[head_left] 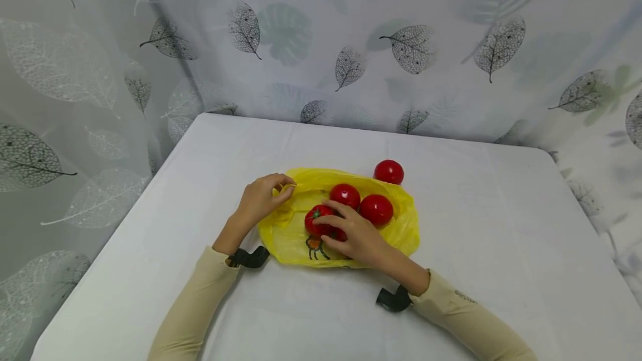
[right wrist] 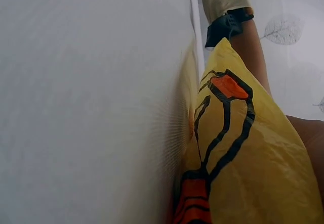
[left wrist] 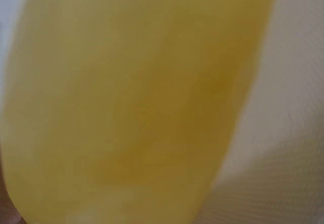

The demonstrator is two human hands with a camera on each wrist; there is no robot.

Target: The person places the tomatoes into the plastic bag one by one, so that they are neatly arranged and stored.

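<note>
A yellow plastic bag (head_left: pixel 296 249) lies spread on the white table with its mouth facing up. At its left rim my left hand (head_left: pixel 263 196) pinches the edge between thumb and fingers. My right hand (head_left: pixel 358 235) reaches over the front rim, its fingers curved round a red tomato (head_left: pixel 339 234) partly hidden beneath them. A tomato with a green stem end (head_left: pixel 312 219) touches the fingertips. Two more, a rear tomato (head_left: pixel 344 194) and a right-hand tomato (head_left: pixel 377 209), sit in the bag. Yellow plastic (left wrist: pixel 131 92) fills most of the left wrist view, blurred.
One tomato (head_left: pixel 389 172) rests on the table just outside the bag's back rim. The white table (head_left: pixel 481 227) extends on all sides, with a leaf-patterned curtain (head_left: pixel 321 43) behind it. Black wrist cameras (head_left: pixel 393 298) hang under both wrists.
</note>
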